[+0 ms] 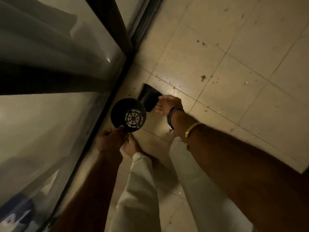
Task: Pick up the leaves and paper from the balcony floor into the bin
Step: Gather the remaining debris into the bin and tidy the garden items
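My left grip (pixel 111 139) clamped the rim of the black bin (pixel 128 114). My right grip (pixel 167 104) pinched a dark sheet (pixel 148 97), possibly paper, on the floor (pixel 234 81).

- Bin (pixel 122 111) in your left hand (pixel 109 139): black all over. Its bottom shows a pale grey-white grid, rings crossed by spokes like a web.
- Flat piece (pixel 148 97) at your right hand (pixel 167 104): plain black.
- Floor tiles (pixel 234 64): beige-cream squares, thin dark grout lines, scattered dark specks, 1 greenish-brown blotch (pixel 202 78).
- Your right wrist: 1 black band (pixel 171 114), 1 gold bangle (pixel 192 128).
- Trouser legs (pixel 142 190): plain off-white.
- Door frame (pixel 107 104): black. The curtain (pixel 41 39) behind the glass is grey, darker in the folds.
- Bottom left, behind the glass: blue-and-white shape (pixel 16 213), too blurred to name.
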A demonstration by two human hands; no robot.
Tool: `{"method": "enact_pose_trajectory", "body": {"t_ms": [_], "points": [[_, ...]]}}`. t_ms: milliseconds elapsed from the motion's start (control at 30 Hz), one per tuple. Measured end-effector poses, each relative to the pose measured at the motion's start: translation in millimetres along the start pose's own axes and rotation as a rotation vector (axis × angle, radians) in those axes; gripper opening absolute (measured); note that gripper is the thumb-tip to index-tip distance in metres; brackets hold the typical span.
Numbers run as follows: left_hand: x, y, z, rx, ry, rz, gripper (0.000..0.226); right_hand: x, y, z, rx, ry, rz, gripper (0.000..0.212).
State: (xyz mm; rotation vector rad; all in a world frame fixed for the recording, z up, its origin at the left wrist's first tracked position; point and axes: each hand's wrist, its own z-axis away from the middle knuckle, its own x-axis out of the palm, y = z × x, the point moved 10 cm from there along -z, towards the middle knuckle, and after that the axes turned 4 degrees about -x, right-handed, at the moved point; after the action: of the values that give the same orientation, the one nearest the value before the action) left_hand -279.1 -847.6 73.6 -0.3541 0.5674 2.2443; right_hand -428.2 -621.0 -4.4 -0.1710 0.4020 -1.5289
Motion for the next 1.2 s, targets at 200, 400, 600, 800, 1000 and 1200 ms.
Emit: {"method": "enact_pose_trajectory", "body": {"t_ms": [200,400,600,800,1000,1200], "points": [[3,16,-63,0.067,-0.011,-0.13,0.02,33,29,-109,-0.134,-0.016,0.508,0.037],[-15,15,-67,0.049,-0.006,-0.184,0.013,14,30,-65,-0.19,0.088,0.519,0.016],[-17,34,20,0.098,-0.061,-0.193,0.016,-42,-23,66,-0.458,0.317,0.456,0.015],[0,85,175,0.238,-0.258,-0.166,0.029,-124,-84,203,-0.551,0.441,0.237,0.011],[-10,117,321,0.327,-0.362,-0.097,0.014,-213,-137,333,-0.596,0.583,0.037,0.006],[-2,141,403,0.362,-0.578,-0.018,0.038,-290,-153,431,-0.691,0.727,-0.23,0.02]]}}
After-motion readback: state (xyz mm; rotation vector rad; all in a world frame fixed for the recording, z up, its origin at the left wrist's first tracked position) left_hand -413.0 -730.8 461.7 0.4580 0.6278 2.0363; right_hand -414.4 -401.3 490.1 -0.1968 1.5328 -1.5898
